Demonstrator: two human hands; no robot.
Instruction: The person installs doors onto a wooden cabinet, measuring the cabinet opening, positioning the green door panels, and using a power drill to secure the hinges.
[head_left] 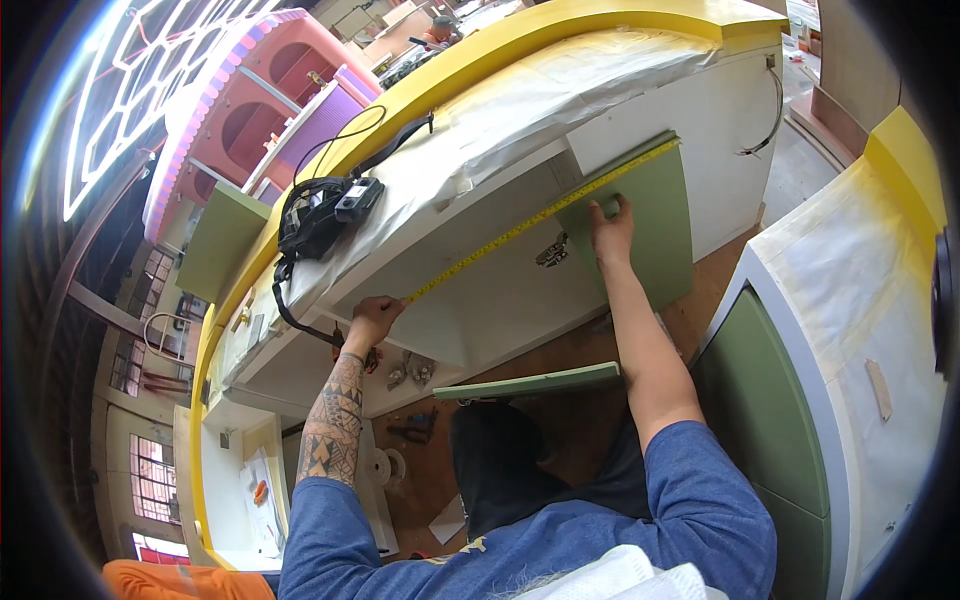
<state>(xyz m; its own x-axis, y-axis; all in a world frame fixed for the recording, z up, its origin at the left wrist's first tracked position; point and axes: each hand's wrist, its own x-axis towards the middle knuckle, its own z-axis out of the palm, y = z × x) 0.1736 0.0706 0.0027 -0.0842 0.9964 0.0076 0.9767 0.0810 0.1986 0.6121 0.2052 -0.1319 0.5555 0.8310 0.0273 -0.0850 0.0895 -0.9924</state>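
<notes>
A yellow tape measure [505,237] is drawn out across the front of a white cabinet [470,310]. My tattooed left arm reaches to its near-left end, and my left hand [376,320] is closed on the blade there. The far-right end of the blade lies over the top of a green door panel [650,225]. My right hand [612,230] rests against that panel just below the blade, thumb and forefinger apart, a green patch showing between them. A metal hinge [552,251] is at the panel's left edge.
A second green panel [530,381] lies above my legs. On the paper-covered yellow-edged counter sits a black strap headset [320,220]. Below my left hand are bagged hinges [412,370] and a drill, partly hidden. A white-and-green cabinet [770,400] stands at right.
</notes>
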